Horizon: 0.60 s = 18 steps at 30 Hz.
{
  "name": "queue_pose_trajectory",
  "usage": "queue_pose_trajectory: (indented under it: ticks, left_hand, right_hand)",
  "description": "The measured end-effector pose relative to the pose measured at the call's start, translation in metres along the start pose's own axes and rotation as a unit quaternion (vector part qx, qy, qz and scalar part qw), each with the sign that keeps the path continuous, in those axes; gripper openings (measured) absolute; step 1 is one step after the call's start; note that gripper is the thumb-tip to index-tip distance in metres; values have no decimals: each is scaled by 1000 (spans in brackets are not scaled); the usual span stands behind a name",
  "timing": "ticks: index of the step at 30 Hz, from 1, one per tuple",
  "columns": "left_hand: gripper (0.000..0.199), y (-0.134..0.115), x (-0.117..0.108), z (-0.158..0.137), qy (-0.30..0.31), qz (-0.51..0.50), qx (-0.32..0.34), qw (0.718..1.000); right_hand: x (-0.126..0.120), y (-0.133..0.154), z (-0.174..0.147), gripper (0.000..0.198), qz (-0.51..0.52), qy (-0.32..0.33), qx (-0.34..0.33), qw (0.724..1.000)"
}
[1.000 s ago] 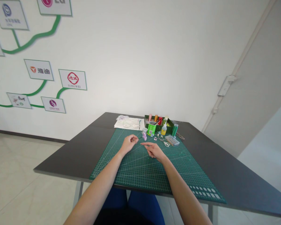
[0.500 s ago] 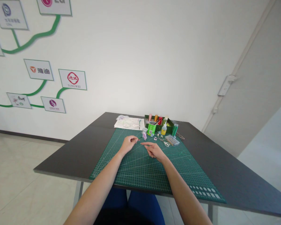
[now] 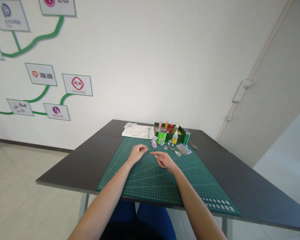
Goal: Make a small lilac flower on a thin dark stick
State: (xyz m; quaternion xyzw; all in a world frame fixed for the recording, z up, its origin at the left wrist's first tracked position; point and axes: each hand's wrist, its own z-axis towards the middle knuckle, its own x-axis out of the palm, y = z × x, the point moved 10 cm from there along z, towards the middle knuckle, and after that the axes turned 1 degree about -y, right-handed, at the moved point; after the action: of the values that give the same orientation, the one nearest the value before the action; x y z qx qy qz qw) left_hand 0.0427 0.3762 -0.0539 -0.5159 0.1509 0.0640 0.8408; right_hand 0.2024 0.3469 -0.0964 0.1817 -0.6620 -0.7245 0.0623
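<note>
My left hand (image 3: 138, 152) is closed in a pinch above the green cutting mat (image 3: 150, 183). Between its fingertips is the thin green stem of a small flower (image 3: 154, 144), whose pale purple and white petals point away from me. Just to the right, my right hand (image 3: 163, 159) has its index finger stretched toward the left fingertips while the other fingers curl in. A small gap separates the two hands. Whatever the curled right fingers hold, such as a fine thread, is too small to make out.
Behind the hands stand a green can (image 3: 162, 136), a glue bottle (image 3: 175, 137) and a dark green box (image 3: 181, 130) with thread spools. White-handled scissors (image 3: 177, 153), a clear plastic case (image 3: 184, 149) and a green spool (image 3: 186, 138) lie right. White paper sheets (image 3: 137, 131) lie back left.
Both hands stay almost in place. The flower at the left fingertips has turned slightly, and its petals show a little differently.
</note>
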Motion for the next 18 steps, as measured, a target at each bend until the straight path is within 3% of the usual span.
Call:
queue_pose_trajectory:
  ticks: [18]
  left_hand:
    - [20,3,-1,3,-6,11,9,1000]
  right_hand:
    - [0,0,1,67,2,0,-8,1000]
